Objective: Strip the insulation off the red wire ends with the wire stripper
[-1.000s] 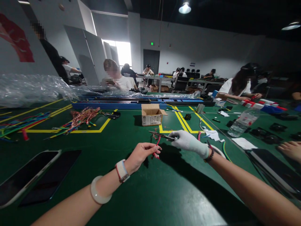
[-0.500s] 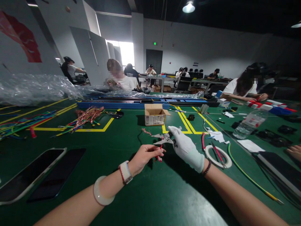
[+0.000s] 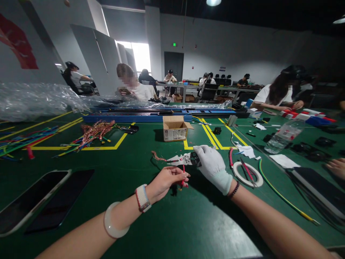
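Observation:
My bare left hand (image 3: 168, 180) pinches a short red wire (image 3: 183, 169) that stands up between thumb and fingers. In my gloved right hand (image 3: 211, 163) is a pair of wire strippers (image 3: 182, 159), its jaws pointing left and closed together just above the wire. Whether the jaws touch the wire I cannot tell. Small reddish bits show below my left fingertips. Beyond the jaw tips lies a small tangle of copper strands (image 3: 157, 157) on the green table (image 3: 151, 223).
A small open cardboard box (image 3: 175, 135) stands ahead. Bare copper strands (image 3: 98, 131) and coloured wires (image 3: 29, 142) lie left, near two phones (image 3: 60, 201). At right are a tape roll (image 3: 258, 180), a green-yellow cable (image 3: 280, 199) and a water bottle (image 3: 284, 135). Co-workers sit beyond.
The wire strippers' jaws, spread apart half a second ago, have closed as my right hand squeezed the handles. My left hand keeps its pinch on the red wire. The view has shifted slightly.

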`<state>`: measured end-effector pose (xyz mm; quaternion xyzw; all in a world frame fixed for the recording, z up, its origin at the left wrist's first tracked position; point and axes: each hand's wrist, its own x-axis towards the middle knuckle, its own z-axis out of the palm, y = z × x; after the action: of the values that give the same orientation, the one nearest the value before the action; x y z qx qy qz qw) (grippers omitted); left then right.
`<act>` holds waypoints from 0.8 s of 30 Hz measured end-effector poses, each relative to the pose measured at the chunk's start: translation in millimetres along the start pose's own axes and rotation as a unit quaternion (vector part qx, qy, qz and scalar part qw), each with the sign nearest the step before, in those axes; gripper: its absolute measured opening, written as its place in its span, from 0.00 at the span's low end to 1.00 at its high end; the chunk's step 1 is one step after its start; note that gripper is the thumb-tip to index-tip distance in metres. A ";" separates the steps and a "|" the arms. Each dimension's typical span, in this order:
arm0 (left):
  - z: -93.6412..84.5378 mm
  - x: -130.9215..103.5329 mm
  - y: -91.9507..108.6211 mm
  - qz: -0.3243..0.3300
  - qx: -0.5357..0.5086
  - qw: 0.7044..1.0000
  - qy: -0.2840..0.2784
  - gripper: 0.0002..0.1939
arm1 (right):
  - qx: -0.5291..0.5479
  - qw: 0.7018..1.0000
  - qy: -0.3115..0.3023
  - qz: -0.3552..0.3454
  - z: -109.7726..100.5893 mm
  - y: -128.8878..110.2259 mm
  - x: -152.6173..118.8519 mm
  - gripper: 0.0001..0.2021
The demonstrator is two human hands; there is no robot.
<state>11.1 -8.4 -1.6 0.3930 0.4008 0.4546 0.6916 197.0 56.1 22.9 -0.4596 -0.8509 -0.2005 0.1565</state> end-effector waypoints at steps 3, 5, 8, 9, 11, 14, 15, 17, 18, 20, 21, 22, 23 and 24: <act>1.4 -0.9 -2.0 -0.006 -0.004 1.000 -0.004 0.15 | -0.019 0.999 -0.021 0.015 -2.4 -2.2 0.1 0.20; 2.7 -1.9 -1.7 -0.005 0.003 1.000 -0.006 0.15 | -0.025 0.999 -0.033 0.025 -3.1 -3.3 0.5 0.18; 4.3 -3.6 0.6 0.000 0.017 1.000 -0.012 0.16 | -0.024 0.998 -0.046 0.033 -3.4 -3.2 1.5 0.16; 4.6 -4.2 1.5 0.000 0.022 1.000 -0.016 0.16 | -0.023 0.998 -0.049 0.033 -3.4 -2.4 1.9 0.16; 4.7 -5.2 3.2 -0.002 0.033 0.999 -0.024 0.15 | -0.020 0.998 -0.049 0.030 -2.6 0.2 2.6 0.15; 3.2 -5.7 4.8 -0.003 0.062 0.998 -0.033 0.15 | -0.019 0.999 -0.039 0.017 1.7 6.2 2.7 0.14; 2.3 -5.6 5.1 -0.002 0.074 0.997 -0.034 0.15 | -0.014 0.999 -0.034 0.012 4.1 8.4 2.4 0.15; 0.1 -5.1 5.7 0.004 0.099 0.994 -0.036 0.16 | 0.005 1.000 -0.025 0.007 9.9 12.9 1.7 0.17; -1.1 -4.7 6.0 0.007 0.114 0.993 -0.037 0.16 | 0.018 1.000 -0.020 0.005 13.0 15.0 1.4 0.18; -3.2 -4.2 7.0 0.016 0.149 0.988 -0.037 0.16 | 0.046 0.999 -0.006 0.001 18.9 18.9 1.2 0.20; -3.9 -4.1 7.8 0.018 0.169 0.985 -0.037 0.16 | 0.061 0.998 0.005 -0.005 21.6 20.6 1.3 0.20; -4.4 -4.2 9.0 0.021 0.188 0.981 -0.034 0.15 | 0.077 0.997 0.019 -0.013 23.9 22.2 1.7 0.21; -4.7 -4.5 10.4 0.024 0.205 0.978 -0.029 0.15 | 0.093 0.995 0.034 -0.023 26.0 23.6 2.1 0.22; -4.6 -4.9 12.1 0.024 0.220 0.975 -0.022 0.15 | 0.109 0.992 0.047 -0.033 27.6 24.8 2.6 0.23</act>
<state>1.8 -8.8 8.7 0.5553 0.4659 0.3629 0.5856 214.3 83.7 4.9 -0.4015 -0.8742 -0.1328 0.2386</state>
